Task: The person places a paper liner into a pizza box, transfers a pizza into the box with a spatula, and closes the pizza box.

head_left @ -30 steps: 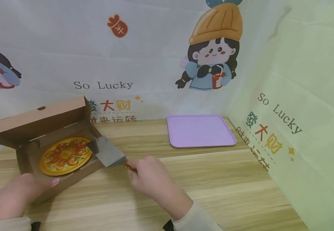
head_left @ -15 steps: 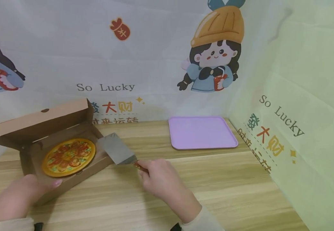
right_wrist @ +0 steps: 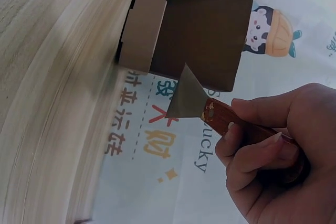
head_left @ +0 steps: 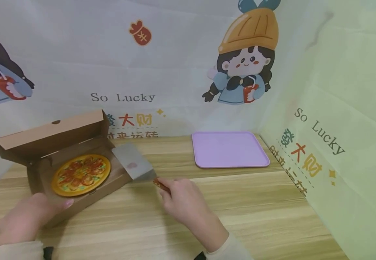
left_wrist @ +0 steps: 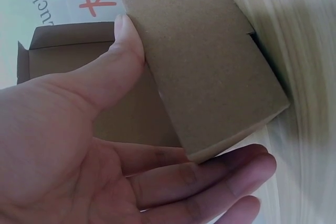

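An open cardboard pizza box (head_left: 106, 186) stands at the left of the table, a whole pizza (head_left: 82, 175) lying inside it. At its front left corner my left hand (head_left: 29, 216) holds the box; in the left wrist view the thumb (left_wrist: 128, 40) lies at the wall's top edge and the fingers reach the corner's other side. My right hand (head_left: 184, 200) grips the wooden handle (right_wrist: 223, 116) of a metal spatula. The spatula's wide blade (head_left: 132, 160) is by the box's right side, apart from the pizza.
A purple tray (head_left: 230, 150) lies at the back right of the wooden table (head_left: 256, 213). Printed cloth walls (head_left: 175, 65) rise behind the table and along its right side. The box lid (head_left: 51, 133) stands raised at the back.
The right hand has drawn the spatula to the right, from over the pizza's edge to the box's right side. The left hand keeps its place at the box corner. The view has shifted slightly.
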`<action>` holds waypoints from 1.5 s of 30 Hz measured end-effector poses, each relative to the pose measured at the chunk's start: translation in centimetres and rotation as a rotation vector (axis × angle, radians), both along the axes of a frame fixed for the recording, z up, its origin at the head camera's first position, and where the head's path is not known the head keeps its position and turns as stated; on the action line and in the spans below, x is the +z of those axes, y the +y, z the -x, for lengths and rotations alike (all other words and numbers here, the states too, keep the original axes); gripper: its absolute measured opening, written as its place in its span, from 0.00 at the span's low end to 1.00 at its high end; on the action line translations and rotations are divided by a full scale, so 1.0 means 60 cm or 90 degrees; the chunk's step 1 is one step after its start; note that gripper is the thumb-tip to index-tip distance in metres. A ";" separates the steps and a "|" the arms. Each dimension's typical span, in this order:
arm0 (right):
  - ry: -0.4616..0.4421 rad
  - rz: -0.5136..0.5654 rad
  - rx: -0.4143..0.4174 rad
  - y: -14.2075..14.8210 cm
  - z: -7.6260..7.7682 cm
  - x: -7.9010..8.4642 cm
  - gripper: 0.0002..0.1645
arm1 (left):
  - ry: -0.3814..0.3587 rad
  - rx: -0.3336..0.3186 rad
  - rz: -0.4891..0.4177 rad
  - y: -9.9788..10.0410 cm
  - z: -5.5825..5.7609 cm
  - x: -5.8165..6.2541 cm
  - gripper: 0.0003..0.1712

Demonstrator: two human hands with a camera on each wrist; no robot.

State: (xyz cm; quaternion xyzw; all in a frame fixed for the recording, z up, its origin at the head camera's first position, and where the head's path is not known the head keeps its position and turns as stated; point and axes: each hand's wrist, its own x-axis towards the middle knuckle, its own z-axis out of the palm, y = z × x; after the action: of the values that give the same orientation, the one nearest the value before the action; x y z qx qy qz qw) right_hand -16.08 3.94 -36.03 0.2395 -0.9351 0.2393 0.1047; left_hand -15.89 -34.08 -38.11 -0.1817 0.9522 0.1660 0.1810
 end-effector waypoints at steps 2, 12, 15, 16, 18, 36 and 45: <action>0.005 0.002 -0.004 0.002 0.001 -0.002 0.18 | 0.001 -0.005 -0.002 0.001 0.000 0.001 0.64; -0.014 0.023 -0.019 0.017 0.006 -0.005 0.19 | 0.015 -0.035 -0.008 0.002 -0.002 0.004 0.64; -0.008 0.023 -0.020 0.020 0.010 -0.006 0.18 | 0.008 -0.029 -0.007 0.002 -0.002 0.004 0.64; -0.007 0.022 -0.021 0.021 0.012 -0.007 0.18 | 0.003 -0.025 -0.007 0.002 -0.002 0.004 0.65; -0.010 0.023 -0.022 0.023 0.014 -0.008 0.18 | -0.004 -0.019 -0.007 0.002 -0.002 0.003 0.65; -0.034 0.057 -0.043 0.048 0.032 -0.012 0.20 | -0.009 -0.008 0.004 -0.005 0.006 0.004 0.70; -0.041 0.044 -0.072 0.053 0.036 -0.013 0.20 | -0.011 -0.001 0.010 0.006 -0.004 0.011 0.66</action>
State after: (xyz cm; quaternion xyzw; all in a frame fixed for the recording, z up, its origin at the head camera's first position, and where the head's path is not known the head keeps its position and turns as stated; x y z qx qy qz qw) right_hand -18.25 7.15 -36.80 0.1746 -0.9412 0.2728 0.0961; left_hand -15.68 -33.73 -37.43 -0.1840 0.9519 0.1571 0.1882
